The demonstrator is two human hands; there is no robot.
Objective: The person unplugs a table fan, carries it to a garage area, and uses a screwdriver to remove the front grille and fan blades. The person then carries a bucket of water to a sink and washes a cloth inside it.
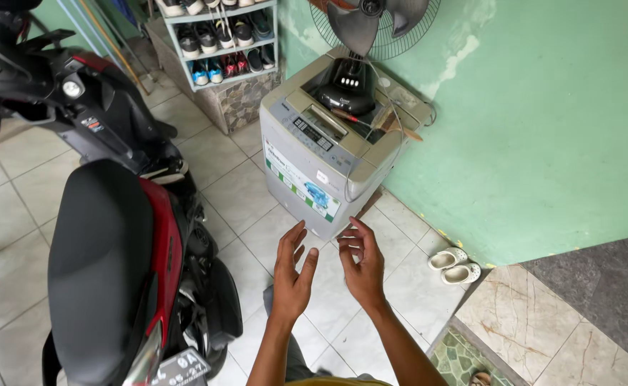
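While both hands hang empty above the glossy pale floor tiles (257,186), the left hand (291,275) shows flat, spread fingers and the right hand (362,261) loosely curled ones, neither touching anything. Just beyond them stands a boxy grey washing machine (314,168) against the mottled green wall (543,121), a black-bladed wire-caged fan (368,28) on its lid. Left, a scooter's (106,236) matte black seat; right, rounded white clogs (457,264).

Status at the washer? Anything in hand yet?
Done: nothing visible; the fan sits on the washer, lid shut. In hand: nothing. Left hand and right hand are open and empty, raised over the floor tiles in front of it, touching nothing. Left: any contact with the washer.
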